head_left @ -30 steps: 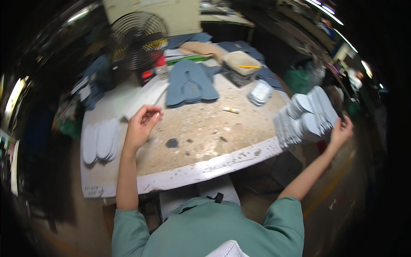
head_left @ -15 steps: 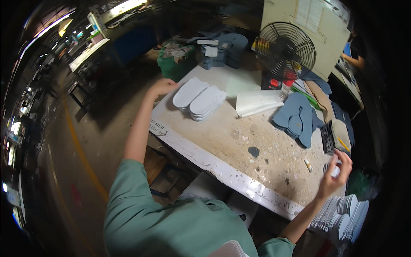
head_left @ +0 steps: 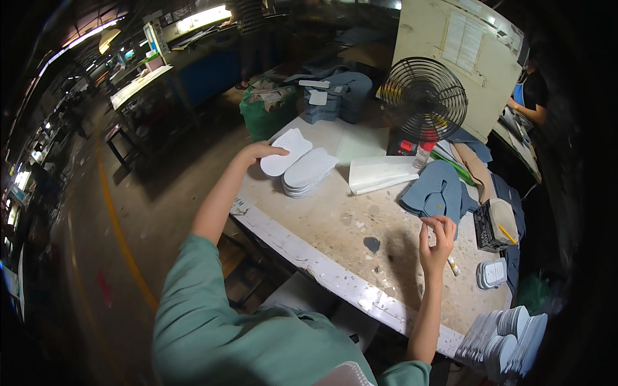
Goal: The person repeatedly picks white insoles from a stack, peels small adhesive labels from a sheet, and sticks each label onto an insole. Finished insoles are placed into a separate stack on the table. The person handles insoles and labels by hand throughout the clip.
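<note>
- Left hand (head_left: 261, 152): your thumb lies on the top of the left insole stack (head_left: 282, 162); your other fingers are mostly hidden at its outer edge, so you cannot tell whether they pinch it.
- Right hand (head_left: 437, 243): you hold it above the table (head_left: 341, 241), fingers bent, thumb apart from them, nothing between.
- Insoles: the left stack is at the table's left side, just beside the right insole stack (head_left: 309, 172).
- Lettering (head_left: 239, 208): dark marks show on the table's left front corner, too small to read.
- Sheet (head_left: 465, 40): fixed to the cabinet (head_left: 425, 38) behind the fan (head_left: 423, 100); you cannot read its print.
- Box (head_left: 490, 230): dark, with pale unreadable markings, right of the blue pieces (head_left: 438, 186).
- Tag (head_left: 318, 98): white, on the blue stack (head_left: 322, 112); no writing is legible.
</note>
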Demonstrator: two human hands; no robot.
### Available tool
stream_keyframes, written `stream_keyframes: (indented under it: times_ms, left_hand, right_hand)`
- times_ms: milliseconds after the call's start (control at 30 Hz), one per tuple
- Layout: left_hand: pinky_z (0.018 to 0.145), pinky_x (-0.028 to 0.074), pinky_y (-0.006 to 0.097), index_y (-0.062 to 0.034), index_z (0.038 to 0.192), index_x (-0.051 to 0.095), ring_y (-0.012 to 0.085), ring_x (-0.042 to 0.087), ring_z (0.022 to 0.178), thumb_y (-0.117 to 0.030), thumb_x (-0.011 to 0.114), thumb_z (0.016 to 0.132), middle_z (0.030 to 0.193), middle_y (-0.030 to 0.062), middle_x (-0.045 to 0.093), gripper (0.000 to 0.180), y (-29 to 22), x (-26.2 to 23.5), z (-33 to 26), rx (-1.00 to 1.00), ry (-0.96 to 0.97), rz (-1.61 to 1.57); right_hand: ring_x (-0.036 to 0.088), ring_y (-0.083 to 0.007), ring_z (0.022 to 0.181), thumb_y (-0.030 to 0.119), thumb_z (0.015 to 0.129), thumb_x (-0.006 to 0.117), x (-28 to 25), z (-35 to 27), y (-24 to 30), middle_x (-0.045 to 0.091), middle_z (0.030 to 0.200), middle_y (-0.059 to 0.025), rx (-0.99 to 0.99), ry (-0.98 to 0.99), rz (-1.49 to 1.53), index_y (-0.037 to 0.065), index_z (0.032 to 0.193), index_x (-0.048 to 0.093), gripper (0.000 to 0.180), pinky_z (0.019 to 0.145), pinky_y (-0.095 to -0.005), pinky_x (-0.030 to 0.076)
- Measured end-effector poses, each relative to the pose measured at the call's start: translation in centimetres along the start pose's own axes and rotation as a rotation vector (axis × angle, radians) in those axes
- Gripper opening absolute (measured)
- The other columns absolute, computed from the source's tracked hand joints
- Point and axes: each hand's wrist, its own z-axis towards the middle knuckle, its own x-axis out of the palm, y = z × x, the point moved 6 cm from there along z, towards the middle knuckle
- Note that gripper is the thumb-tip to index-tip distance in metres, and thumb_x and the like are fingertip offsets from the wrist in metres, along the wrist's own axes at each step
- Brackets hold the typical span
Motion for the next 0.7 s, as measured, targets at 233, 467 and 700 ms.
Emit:
stream_keyframes:
  times_ms: [233,467,700]
  left_hand:
    - [0.081,0.051,0.037,-0.0072,0.11,0.058,0.0253,0.067,0.091,-0.038,0.085,0.061,0.099,0.0155,0.068,0.063,-11.6,0.3,-8.9,0.442,-0.48,0.576]
    - [0.082,0.05,0.036,-0.0072,0.109,0.055,0.029,0.067,0.091,-0.031,0.086,0.063,0.1,0.0158,0.068,0.06,-16.5,17.2,-13.7,0.958,0.158,0.356]
    - [0.089,0.047,0.039,-0.0088,0.115,0.053,0.0334,0.062,0.104,-0.031,0.082,0.064,0.108,0.0163,0.064,0.063,-14.4,25.9,-13.2,0.913,0.245,0.502]
  right_hand:
    - [0.055,-0.0226,0.091,0.002,0.082,0.064,0.3,-0.3,-2.1,0.061,0.094,-0.0078,0.143,-0.016,0.098,0.005,0.09,0.07,0.01,0.076,-0.0314,0.047]
    - [0.047,-0.0214,0.126,0.048,0.102,0.039,5.4,-2.9,-4.6,0.051,0.136,-0.0081,0.597,0.113,0.698,0.015,0.142,0.044,0.052,0.104,-0.0351,0.036]
    - [0.041,-0.0219,0.131,0.066,0.098,0.02,6.3,-4.0,-6.8,0.048,0.141,-0.0095,0.832,0.071,0.934,0.015,0.147,0.036,0.073,0.112,-0.0386,0.025]
